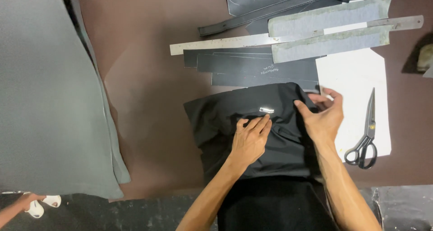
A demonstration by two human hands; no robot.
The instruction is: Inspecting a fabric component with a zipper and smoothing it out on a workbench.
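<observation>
A black fabric piece (pixel 216 118) lies bunched on the brown table, with a small silver zipper pull (pixel 266 109) on top. My left hand (pixel 249 141) rests flat on the fabric, fingertips just below the zipper pull. My right hand (pixel 322 116) grips the fabric's right edge, fingers curled around a fold near the white paper pattern (pixel 356 77).
Black scissors (pixel 366 136) lie on the white pattern at right. A long metal ruler (pixel 212 44), dark strips (pixel 252 66) and grey felt pieces (pixel 329 44) lie at the back. A large grey fabric sheet (pixel 45 91) covers the left. Another person's foot in a white sandal (pixel 38 204) shows bottom left.
</observation>
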